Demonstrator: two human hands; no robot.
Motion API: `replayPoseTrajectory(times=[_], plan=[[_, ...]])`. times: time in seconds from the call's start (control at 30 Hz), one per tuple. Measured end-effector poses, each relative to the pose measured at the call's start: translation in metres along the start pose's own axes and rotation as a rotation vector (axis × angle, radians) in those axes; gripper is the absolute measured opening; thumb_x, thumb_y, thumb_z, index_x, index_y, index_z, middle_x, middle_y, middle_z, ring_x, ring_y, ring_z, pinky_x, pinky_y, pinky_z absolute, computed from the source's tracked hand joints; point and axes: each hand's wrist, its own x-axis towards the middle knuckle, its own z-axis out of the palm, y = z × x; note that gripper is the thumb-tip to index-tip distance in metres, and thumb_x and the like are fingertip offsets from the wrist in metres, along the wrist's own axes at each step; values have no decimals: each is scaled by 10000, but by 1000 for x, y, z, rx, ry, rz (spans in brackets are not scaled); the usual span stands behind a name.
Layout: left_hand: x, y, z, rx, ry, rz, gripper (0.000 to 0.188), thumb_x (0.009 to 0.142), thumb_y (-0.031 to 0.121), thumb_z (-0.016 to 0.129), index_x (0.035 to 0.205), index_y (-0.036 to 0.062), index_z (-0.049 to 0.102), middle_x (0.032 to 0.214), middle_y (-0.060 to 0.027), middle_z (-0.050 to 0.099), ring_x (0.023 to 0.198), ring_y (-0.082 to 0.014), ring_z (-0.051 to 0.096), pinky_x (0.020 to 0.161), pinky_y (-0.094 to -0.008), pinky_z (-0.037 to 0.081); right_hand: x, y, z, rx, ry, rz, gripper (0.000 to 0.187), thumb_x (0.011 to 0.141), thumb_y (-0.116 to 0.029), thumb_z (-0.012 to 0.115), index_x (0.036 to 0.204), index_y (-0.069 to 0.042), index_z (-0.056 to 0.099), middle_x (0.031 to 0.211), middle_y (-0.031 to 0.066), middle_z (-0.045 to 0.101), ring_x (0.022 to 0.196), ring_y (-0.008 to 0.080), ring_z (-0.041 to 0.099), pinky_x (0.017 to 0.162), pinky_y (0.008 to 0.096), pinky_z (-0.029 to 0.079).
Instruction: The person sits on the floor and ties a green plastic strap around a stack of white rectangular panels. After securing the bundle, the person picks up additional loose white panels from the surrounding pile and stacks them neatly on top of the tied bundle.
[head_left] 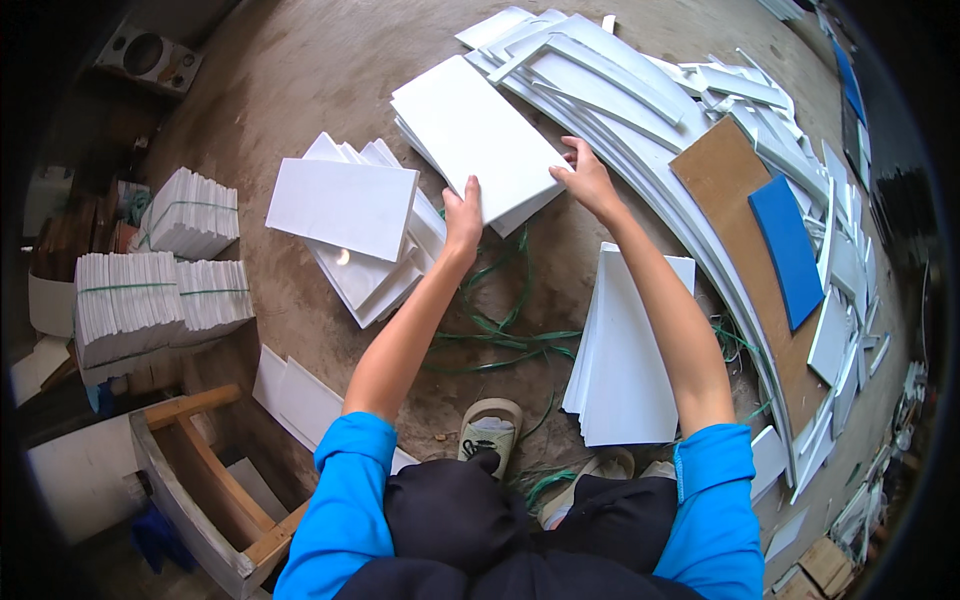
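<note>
The left hand (463, 215) is laying its thumb on the near edge of the top white panel (475, 130), while the right hand (590, 182), fingers parted, is touching its right corner; whether they are pinching underneath, I cannot tell. The panel is lying above other panels (528, 212), in front of the person. I think it could be slipping if the hands are pulling unevenly. Beside it, the crooked stack (345, 207) is leaving corners overhanging, so a bump could be toppling it. Nearer, loose green strap (490, 325) is curling before the shoe (490, 428), perhaps risking a stumble.
</note>
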Motion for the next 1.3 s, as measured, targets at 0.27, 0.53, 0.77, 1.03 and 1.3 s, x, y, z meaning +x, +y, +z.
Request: replayPoseTrajectory(times=[0.27, 0.53, 0.77, 1.03, 1.3], plan=[[-101, 18, 33, 21, -583, 617, 430, 880, 230, 487, 1188, -4, 300, 1070, -128, 440, 1004, -206, 444, 881, -310, 355, -101, -12, -114, 453, 88, -19, 653, 812, -332, 585, 1261, 18, 266, 1161, 175, 449, 1026, 228, 496, 868, 319, 399], [-173, 39, 82, -84, -777, 894, 490, 861, 30, 444, 1259, 18, 158, 1127, -148, 393, 1060, -220, 434, 887, -326, 355, -249, 29, -147, 329, 418, -310, 453, 841, -128, 542, 1197, -15, 286, 1096, 102, 420, 1053, 192, 419, 901, 313, 334], [-212, -25, 78, 184, -776, 905, 473, 860, 73, 456, 1185, -3, 121, 1096, -259, 384, 1012, -371, 440, 884, -404, 337, -295, 62, -122, 206, 497, -243, 508, 831, -210, 569, 1204, 0, 295, 1108, 155, 425, 1065, 259, 410, 916, 344, 309], [-257, -27, 51, 245, -809, 323, 519, 873, 286, 478, 1130, -56, 184, 1109, -239, 417, 1089, -283, 424, 924, -349, 330, -302, 63, -132, 308, 176, 139, 639, 825, -374, 549, 1271, -3, 282, 1199, 228, 452, 1114, 289, 456, 909, 350, 362], [-229, -37, 33, 932, -758, 574, 443, 844, 444, 462, 800, 4, 434, 813, -190, 521, 711, -306, 527, 652, -401, 415, -311, 103, -101, -422, 260, 232, 716, 729, -393, 645, 1233, 4, 327, 1151, 198, 318, 1085, 354, 325, 932, 436, 290]])
